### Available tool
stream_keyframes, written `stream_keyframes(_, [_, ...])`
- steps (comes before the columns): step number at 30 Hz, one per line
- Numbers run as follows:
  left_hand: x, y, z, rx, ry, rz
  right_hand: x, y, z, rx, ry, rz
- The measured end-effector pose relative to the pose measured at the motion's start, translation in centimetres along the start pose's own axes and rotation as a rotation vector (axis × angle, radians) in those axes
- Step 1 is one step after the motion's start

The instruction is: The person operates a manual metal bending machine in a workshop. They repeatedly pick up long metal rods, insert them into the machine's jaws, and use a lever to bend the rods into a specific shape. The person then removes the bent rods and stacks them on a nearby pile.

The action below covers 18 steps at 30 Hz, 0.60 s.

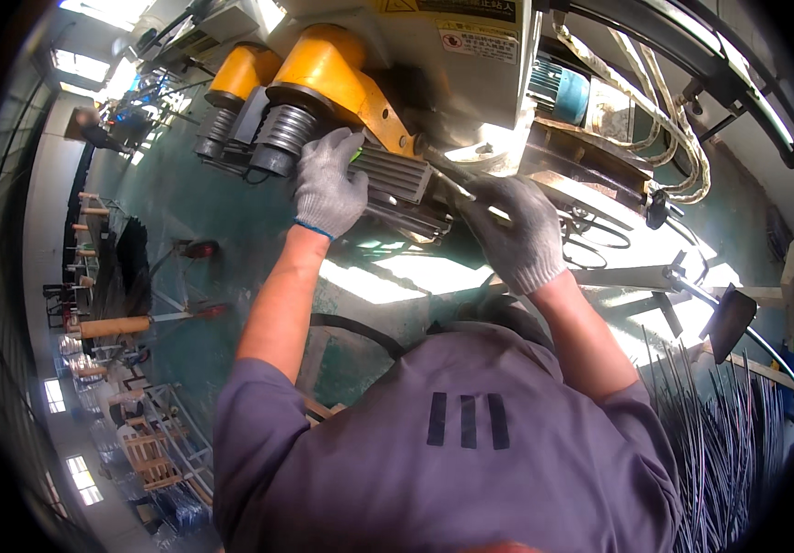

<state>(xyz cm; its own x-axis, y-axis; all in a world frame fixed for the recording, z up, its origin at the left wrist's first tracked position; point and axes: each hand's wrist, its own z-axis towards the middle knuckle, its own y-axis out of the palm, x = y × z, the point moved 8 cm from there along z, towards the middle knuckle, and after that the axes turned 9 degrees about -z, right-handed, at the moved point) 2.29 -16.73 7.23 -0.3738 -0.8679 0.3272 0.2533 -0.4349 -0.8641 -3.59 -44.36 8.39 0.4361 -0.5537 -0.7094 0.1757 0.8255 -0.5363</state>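
Observation:
My left hand [330, 182], in a grey work glove with a blue cuff edge, reaches up against the machine. Its fingers stretch over the gap between a ridged metal roller [283, 135] and a grey ribbed block [391, 175], thumb apart. A bright green-yellow spot shows by the fingertips. My right hand [518, 229], also gloved, is closed at the block's right end. From it a thin metal rod [450, 177] slants up toward the yellow arm [360, 97]. The right fingertips are partly hidden.
A second yellow head [244, 72] with a ridged roller stands at left. Above is the grey machine housing [470, 78]; a blue-green motor [560, 90] and looped cables [678, 138] are at right. Several thin dark rods [719, 433] stand lower right. Another person [102, 134] is far left.

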Motion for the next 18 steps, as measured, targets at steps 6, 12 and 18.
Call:
stream_keyframes(6, [-1.3, -0.9, 0.1, 0.051, -0.029, -0.182, -2.3, 13.3, 8.2, -0.206, -0.150, -0.172])
stream_keyframes(12, [-5.7, 1.8, -1.7, -0.045, -0.563, -1.124, -3.9, 18.9, 8.4, -0.228, -0.173, -0.348])
stream_keyframes(18, [-6.4, 1.5, -1.1, -0.109, -0.392, -1.184, -3.7, 19.5, 9.5, -0.196, -0.049, -0.328])
